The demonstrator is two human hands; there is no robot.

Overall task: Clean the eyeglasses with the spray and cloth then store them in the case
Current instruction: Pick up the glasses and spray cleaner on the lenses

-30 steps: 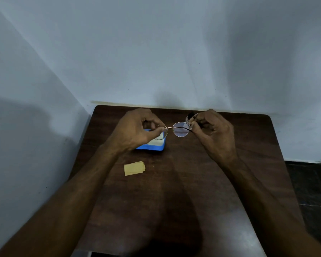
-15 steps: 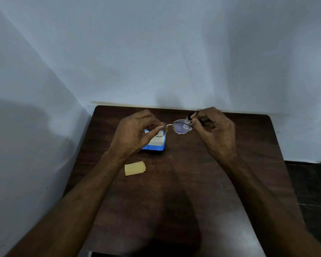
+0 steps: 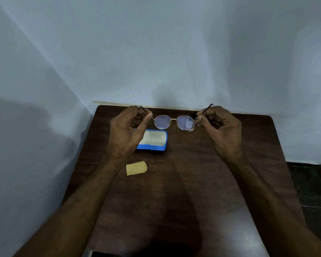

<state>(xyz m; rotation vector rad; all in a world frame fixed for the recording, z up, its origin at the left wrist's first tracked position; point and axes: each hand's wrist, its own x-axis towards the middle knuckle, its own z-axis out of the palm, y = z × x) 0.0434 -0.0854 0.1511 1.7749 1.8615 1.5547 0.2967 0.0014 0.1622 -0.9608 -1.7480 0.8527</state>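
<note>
Dark table (image 3: 174, 201): blue case (image 3: 153, 140) open, hollow; both hands pinch eyeglasses (image 3: 174, 122) temples.

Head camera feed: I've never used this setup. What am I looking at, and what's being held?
There is no machine here: one camera worn on a person's head looks down at bare arms. The left hand and right hand each pinch a temple of the eyeglasses, held open above a dark wooden table. On it lie an open blue case with a pale lining and a folded yellow cloth. A small, partly hidden object sits behind the right lens; I cannot identify it.
</note>
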